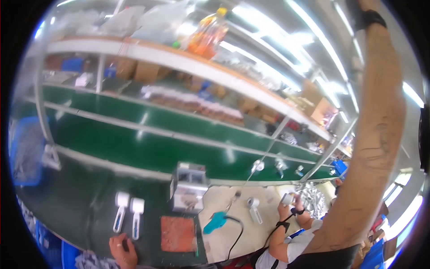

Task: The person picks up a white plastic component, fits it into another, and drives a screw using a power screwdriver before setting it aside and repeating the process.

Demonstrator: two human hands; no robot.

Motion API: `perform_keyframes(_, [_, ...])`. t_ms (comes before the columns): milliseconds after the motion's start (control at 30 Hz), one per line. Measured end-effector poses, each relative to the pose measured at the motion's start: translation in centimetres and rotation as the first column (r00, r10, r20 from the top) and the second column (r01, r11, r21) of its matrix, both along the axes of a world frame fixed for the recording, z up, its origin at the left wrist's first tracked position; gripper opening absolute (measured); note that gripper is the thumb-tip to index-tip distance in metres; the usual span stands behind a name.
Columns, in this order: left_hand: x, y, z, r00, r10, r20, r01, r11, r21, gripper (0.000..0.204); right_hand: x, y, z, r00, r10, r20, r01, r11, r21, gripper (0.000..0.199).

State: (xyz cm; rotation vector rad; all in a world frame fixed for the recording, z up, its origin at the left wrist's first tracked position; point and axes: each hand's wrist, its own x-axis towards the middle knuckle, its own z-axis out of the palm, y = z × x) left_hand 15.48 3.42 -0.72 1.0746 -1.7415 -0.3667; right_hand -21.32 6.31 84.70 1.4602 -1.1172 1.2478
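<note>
My left hand [122, 252] rests at the near edge of the dark green bench, holding nothing, its thumb and fingers a little apart. Just beyond it lie two white devices with blocky heads and long slotted handles, a left one [120, 212] and a right one [136, 218]. An orange-red square pad [178, 234] is to the right of that hand. Behind the pad stands a grey metal box-shaped machine [190, 186]. My right arm reaches up along the right side; the right hand [370, 5], above a black wristband, is mostly cut off, its fingers hidden.
A co-worker at right holds a white part [288, 199] over a pale mat [233, 244]. On that mat lie a teal-handled tool [216, 222] and another white device [254, 209]. Beyond runs a green conveyor [148, 144]; a shelf [161, 57] above bears an orange-filled bottle [208, 36].
</note>
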Motion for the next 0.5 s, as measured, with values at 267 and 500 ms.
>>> perform_keyframes(267, [1.0,-0.1,0.3,0.995,-0.028,0.094,0.033,0.998,-0.053,0.018,-3.2,0.2,-0.6,0.949,-0.254,-0.187,0.240,0.966,-0.097,0.057])
perform_keyframes(500, [0.9,0.6,1.0,0.999,0.004,0.045,-0.002,0.999,-0.047,0.017,-3.5,-0.8,-1.3,0.530,-0.733,-0.427,0.429,0.666,-0.611,0.052])
